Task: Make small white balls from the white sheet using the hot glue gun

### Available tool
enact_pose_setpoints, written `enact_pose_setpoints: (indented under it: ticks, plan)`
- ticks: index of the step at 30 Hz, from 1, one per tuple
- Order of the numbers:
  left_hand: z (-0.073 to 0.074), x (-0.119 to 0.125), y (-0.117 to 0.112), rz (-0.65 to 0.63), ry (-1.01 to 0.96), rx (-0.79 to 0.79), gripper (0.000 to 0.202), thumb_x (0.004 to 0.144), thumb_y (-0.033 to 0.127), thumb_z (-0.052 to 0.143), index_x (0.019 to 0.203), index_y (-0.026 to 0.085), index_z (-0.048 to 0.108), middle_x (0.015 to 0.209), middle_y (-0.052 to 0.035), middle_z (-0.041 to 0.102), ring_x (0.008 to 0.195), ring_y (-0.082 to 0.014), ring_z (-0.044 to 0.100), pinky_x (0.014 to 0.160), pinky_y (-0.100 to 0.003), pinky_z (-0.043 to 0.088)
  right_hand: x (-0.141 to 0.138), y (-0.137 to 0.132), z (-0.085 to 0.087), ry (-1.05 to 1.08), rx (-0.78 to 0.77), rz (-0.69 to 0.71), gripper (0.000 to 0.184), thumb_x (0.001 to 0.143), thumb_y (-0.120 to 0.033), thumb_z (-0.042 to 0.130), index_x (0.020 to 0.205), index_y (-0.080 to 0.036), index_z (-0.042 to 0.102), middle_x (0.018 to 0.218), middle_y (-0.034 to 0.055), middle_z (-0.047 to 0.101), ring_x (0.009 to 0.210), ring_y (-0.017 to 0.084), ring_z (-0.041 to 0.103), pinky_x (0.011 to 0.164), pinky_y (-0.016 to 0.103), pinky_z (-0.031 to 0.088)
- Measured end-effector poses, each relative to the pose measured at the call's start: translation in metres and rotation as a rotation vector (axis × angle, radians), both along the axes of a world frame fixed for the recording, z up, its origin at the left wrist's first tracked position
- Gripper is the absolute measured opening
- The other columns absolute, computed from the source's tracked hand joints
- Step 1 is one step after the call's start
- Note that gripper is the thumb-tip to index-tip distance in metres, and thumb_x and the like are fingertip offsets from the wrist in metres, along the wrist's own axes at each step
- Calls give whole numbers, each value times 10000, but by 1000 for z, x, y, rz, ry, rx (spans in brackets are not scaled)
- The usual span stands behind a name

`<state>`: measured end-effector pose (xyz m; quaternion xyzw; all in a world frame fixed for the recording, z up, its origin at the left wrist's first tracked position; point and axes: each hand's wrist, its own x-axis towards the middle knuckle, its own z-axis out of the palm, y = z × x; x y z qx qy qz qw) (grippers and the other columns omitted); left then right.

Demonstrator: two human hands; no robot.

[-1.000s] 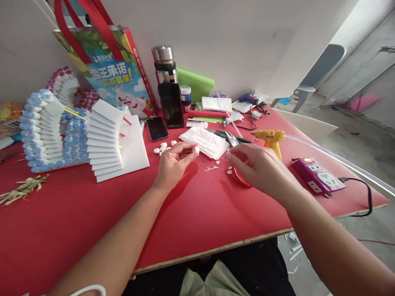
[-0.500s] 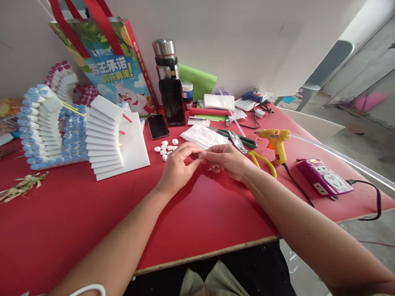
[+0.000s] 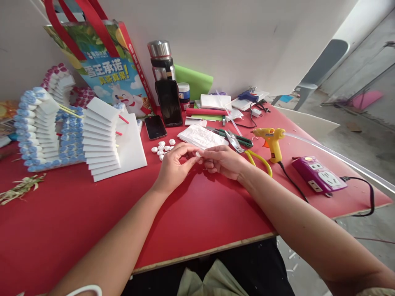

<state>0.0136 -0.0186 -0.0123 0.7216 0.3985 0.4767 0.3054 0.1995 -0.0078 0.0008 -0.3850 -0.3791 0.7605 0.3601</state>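
Observation:
Both my hands meet over the middle of the red table [image 3: 191,213]. My left hand [image 3: 173,166] and my right hand [image 3: 224,161] pinch a small white foam piece [image 3: 198,154] between their fingertips. Just left of them lies a cluster of several small white rounded foam pieces [image 3: 162,149]. A stack of white foam sheets [image 3: 200,137] lies right behind my fingers. Yellow-handled scissors [image 3: 247,150] rest beside my right hand.
A yellow glue gun [image 3: 271,137] and a purple power strip [image 3: 319,174] stand at the right. White stepped foam models with blue caps [image 3: 70,135] fill the left. Two phones [image 3: 168,102], a steel flask [image 3: 160,59] and a printed bag [image 3: 106,70] stand at the back.
My right hand has left the scissors on the table and come left to meet my left hand; both now pinch the small white piece.

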Motion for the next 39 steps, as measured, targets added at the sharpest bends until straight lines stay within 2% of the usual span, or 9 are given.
enact_pose_setpoints:
  ticks: [6, 15, 19, 22, 26, 30, 32, 36, 39]
  plan:
    - [-1, -2, 2, 12, -12, 2, 153, 901, 316, 714, 1017, 239, 777, 1025, -58, 728, 956, -212, 659, 890, -322, 502, 2, 0, 1, 39, -20, 50, 338, 672, -345, 911, 767, -89, 711, 770, 53, 646, 551, 53, 395, 464, 213, 297]
    - [2, 1, -3, 8, -85, -26, 102, 830, 331, 793, 905, 266, 818, 922, -44, 749, 893, -216, 666, 857, -323, 506, -2, -1, -1, 40, -26, 22, 263, 670, -244, 866, 675, -84, 657, 630, 12, 563, 494, 35, 351, 446, 207, 241]
    - [2, 2, -3, 9, -64, -22, 156, 862, 324, 756, 997, 276, 819, 948, -47, 734, 918, -215, 656, 879, -323, 504, -3, -3, -1, 26, -6, -1, 275, 660, -269, 873, 701, -89, 670, 654, 28, 592, 498, 47, 375, 444, 213, 267]
    - [3, 2, -1, -11, -47, -34, 207, 894, 321, 720, 1076, 271, 806, 1013, -57, 721, 970, -215, 655, 906, -319, 500, 2, -3, 2, 38, -27, 45, 323, 732, -378, 850, 793, -94, 709, 746, 78, 663, 543, 81, 452, 459, 222, 335]
    - [2, 2, 1, 21, -204, -210, 229, 836, 348, 787, 1022, 215, 799, 1050, -72, 737, 1014, -226, 665, 953, -332, 505, 9, 2, 3, 2, -26, 1, 371, 809, -451, 784, 827, -84, 728, 828, 128, 705, 547, 87, 465, 442, 222, 351]
    - [1, -1, 6, 4, -568, -492, 258, 758, 317, 857, 954, 181, 757, 951, -38, 735, 881, -174, 698, 922, -343, 547, 11, 6, 2, -5, 46, -106, 349, 683, -372, 904, 750, -105, 690, 712, 51, 637, 514, 60, 417, 414, 204, 297]
    - [1, -3, 8, -36, -672, -594, 247, 737, 274, 871, 917, 167, 741, 918, -26, 729, 856, -153, 707, 915, -330, 560, 9, 6, 1, 2, 65, -138, 398, 620, -363, 945, 682, -116, 638, 646, 10, 579, 484, 39, 364, 404, 198, 252]
    - [0, -5, 10, -73, -735, -673, 265, 742, 239, 862, 977, 170, 760, 908, -30, 739, 831, -135, 709, 875, -293, 574, 7, 6, 1, 9, 113, -185, 480, 591, -427, 955, 641, -152, 565, 591, -28, 513, 454, 26, 274, 404, 208, 191]
    - [1, -7, 9, -104, -721, -687, 292, 758, 269, 853, 1030, 190, 780, 920, -32, 735, 777, -111, 680, 788, -249, 568, 8, 6, 2, -89, 215, -255, 483, 682, -531, 879, 644, -171, 559, 558, -45, 465, 443, 39, 252, 413, 232, 180]
